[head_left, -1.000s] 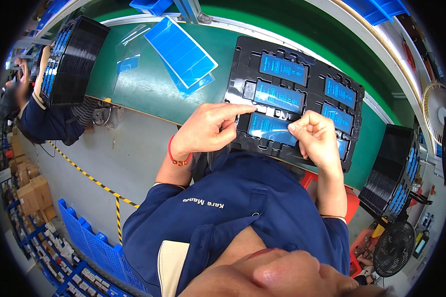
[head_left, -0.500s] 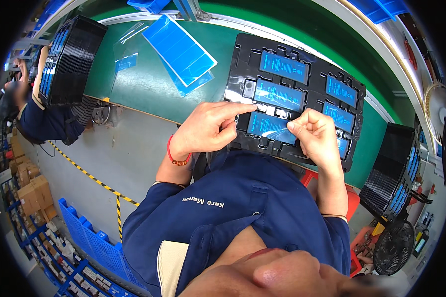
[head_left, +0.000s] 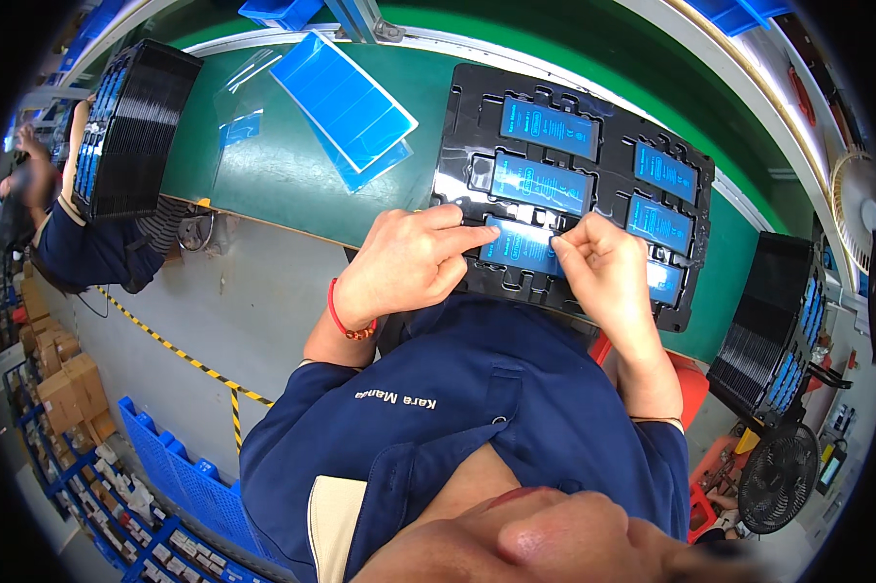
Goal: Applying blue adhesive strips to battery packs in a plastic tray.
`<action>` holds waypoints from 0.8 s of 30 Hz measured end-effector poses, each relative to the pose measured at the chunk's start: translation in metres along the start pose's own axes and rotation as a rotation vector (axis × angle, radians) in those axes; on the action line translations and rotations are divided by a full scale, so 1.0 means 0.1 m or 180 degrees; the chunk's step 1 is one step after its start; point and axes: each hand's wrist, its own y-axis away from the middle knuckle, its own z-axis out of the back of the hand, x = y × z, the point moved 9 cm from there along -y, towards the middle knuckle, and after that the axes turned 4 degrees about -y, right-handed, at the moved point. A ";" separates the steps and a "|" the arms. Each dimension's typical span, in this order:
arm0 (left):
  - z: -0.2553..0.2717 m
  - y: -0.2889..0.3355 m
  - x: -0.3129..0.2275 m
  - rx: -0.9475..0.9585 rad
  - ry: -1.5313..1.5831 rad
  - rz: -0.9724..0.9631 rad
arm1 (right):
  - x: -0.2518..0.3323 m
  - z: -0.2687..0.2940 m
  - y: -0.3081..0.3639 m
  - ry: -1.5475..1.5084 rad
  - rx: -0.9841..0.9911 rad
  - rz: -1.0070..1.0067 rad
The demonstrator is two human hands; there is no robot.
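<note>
The black tray [head_left: 448, 146] lies on the green worktop [head_left: 263, 185] with six flat blue packs seated in it, three down its left side and three down its right. The work seems to be on the near-left pack [head_left: 521, 243], in the tray's near-left slot; the other five, such as the far-left pack [head_left: 550, 128], lie untouched. Of the hands, the left hand [head_left: 404, 257] has its index finger stretched onto that pack's left end, its other fingers curled and nothing visibly gripped; the right hand [head_left: 603, 262] brings thumb and index finger together at the pack's right end, but I cannot tell whether they pinch anything. This pack looks unfinished; whether the others are done cannot be judged. Left of the tray lies a blue sheet [head_left: 346, 102] marked off in panels; tray stacks stand beyond either side, the left stack [head_left: 151, 126] and right stack [head_left: 768, 301], finished or waiting unclear. Glare and fingers hide the near packs partly.
</note>
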 end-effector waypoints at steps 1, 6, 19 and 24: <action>0.00 -0.01 0.00 0.0002 0.0004 0.0005 | 0.07 0.02 0.01 0.0406 -0.0153 0.0295; 0.05 -0.01 0.10 -0.0274 0.0606 0.0213 | 0.35 0.35 0.13 0.1764 -0.1056 0.0730; -0.33 0.34 0.75 -0.1168 0.2271 0.1285 | -0.98 1.73 0.29 0.0825 -0.2155 0.0360; -0.23 0.30 0.64 -0.1069 0.2052 0.1223 | -1.42 1.87 0.21 0.0701 -0.1898 0.0033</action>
